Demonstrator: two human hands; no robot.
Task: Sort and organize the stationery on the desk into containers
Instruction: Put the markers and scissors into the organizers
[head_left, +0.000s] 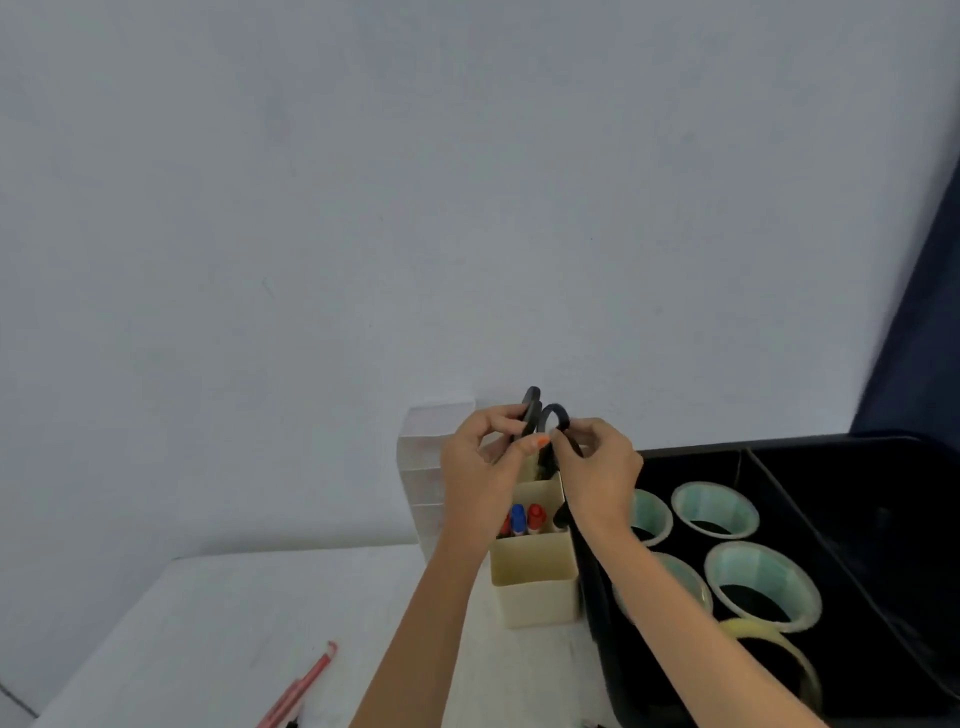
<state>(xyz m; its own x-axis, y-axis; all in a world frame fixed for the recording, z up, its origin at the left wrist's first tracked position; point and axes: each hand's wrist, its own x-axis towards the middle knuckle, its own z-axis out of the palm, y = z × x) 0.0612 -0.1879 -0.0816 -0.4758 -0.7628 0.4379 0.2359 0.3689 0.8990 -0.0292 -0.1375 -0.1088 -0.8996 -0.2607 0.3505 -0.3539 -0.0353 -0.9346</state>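
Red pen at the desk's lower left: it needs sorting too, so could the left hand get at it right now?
Probably yes, but not at once: the left hand grips the black scissors with the right hand. The red pen lies uncovered on that arm's own side.

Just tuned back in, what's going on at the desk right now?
A person grips black scissors by the handles with the left hand and right hand, blades pointing down into the beige pen holder, which holds markers. Tape rolls sit in the black tray to its right. Red pens lie on the desk, not yet sorted.
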